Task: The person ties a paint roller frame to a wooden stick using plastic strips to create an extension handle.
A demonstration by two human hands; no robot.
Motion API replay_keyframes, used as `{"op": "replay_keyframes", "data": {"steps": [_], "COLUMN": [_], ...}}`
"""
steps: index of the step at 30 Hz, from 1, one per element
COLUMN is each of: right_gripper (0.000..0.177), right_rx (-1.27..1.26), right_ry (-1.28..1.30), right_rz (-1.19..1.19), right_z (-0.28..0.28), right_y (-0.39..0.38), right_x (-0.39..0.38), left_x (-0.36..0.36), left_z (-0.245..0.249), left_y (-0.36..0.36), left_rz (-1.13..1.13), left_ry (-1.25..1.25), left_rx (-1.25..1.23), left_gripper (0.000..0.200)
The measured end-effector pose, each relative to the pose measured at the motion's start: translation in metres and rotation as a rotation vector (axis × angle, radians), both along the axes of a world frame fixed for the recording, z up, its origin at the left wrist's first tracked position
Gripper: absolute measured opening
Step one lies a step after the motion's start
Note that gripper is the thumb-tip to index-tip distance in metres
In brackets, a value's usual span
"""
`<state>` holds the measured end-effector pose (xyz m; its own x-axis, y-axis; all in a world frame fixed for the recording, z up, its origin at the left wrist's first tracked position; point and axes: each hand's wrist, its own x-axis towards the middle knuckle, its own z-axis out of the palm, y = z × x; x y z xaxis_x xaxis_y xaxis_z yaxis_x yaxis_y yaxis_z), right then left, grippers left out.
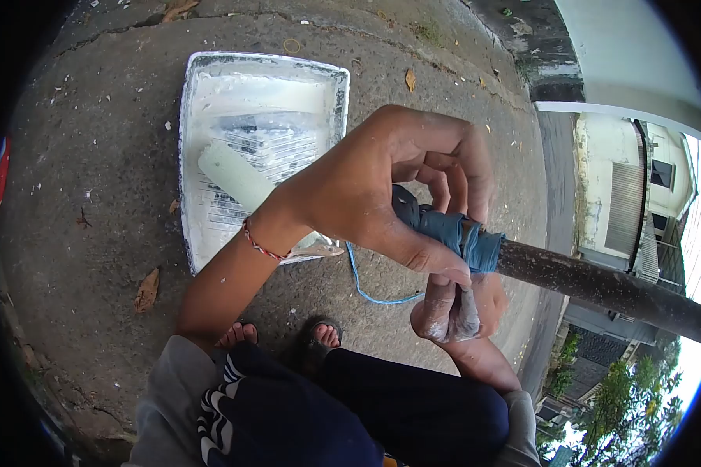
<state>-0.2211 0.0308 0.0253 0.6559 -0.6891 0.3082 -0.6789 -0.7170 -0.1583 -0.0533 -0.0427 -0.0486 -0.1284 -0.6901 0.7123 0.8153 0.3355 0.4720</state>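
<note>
A dark, speckled pole (600, 284) reaches in from the right, its end bound with a blue strip (483, 249) of what looks like plastic or cloth. My left hand (366, 191) curls over this binding, its thumb pressed along the near side. Just below, my right hand (463, 311), whitened with paint, is closed with its fingers pinched together. A loose blue length (358, 282) hangs in a loop and runs to my right hand. Behind my left wrist, a pale paint roller (237, 175) rests over a paint tray (187, 156); its handle is mostly hidden by my hand.
White paint coats the tray, which lies on rough concrete ground (93, 218). Dry leaves (146, 289) are scattered about. My feet (327, 335) stand close to the tray's near edge. At the right are a wall (639, 54), buildings (623, 187) and greenery (623, 405).
</note>
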Motion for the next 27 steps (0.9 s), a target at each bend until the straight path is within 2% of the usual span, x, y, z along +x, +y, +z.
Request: {"op": "replay_keyframes", "data": {"steps": [2, 4, 5, 7, 14, 17, 19, 23, 25, 27], "right_gripper": [0.041, 0.039, 0.038, 0.037, 0.031, 0.029, 0.027, 0.024, 0.023, 0.021], "right_rx": [-0.092, -0.101, -0.1, -0.097, -0.077, -0.073, -0.075, -0.077, -0.075, -0.08], "right_ry": [-0.069, -0.106, -0.119, -0.13, -0.144, -0.148, -0.148, -0.158, -0.167, -0.177], "right_rz": [-0.002, 0.008, 0.011, 0.015, 0.012, 0.011, 0.005, -0.004, -0.009, -0.01], "right_z": [-0.004, -0.005, -0.005, -0.006, -0.004, -0.001, -0.001, -0.001, -0.003, -0.005], "right_y": [-0.005, -0.006, -0.006, -0.004, -0.005, -0.006, -0.005, -0.006, -0.008, -0.01], "right_x": [0.005, 0.008, 0.01, 0.011, 0.015, 0.017, 0.017, 0.019, 0.021, 0.023], "left_x": [0.003, 0.005, 0.004, 0.0, -0.004, -0.006, -0.005, -0.001, 0.001, 0.0], "left_z": [-0.001, 0.003, 0.002, 0.001, 0.009, 0.011, 0.013, 0.012, 0.01, 0.007], "left_y": [-0.003, -0.011, -0.012, -0.014, -0.009, -0.013, -0.012, -0.009, -0.011, -0.011], "left_rz": [-0.015, -0.223, -0.218, -0.373, -0.391, -0.463, -0.524, -0.641, -0.833, -0.861], "left_ry": [0.013, -0.024, -0.022, 0.058, 0.07, 0.091, 0.014, 0.003, -0.006, 0.021], "left_rx": [0.038, -0.09, -0.086, -0.149, -0.036, -0.105, -0.146, -0.071, 0.021, 0.045], "left_gripper": [0.04, 0.04, 0.04, 0.04, 0.032, 0.027, 0.026, 0.027, 0.026, 0.026]}}
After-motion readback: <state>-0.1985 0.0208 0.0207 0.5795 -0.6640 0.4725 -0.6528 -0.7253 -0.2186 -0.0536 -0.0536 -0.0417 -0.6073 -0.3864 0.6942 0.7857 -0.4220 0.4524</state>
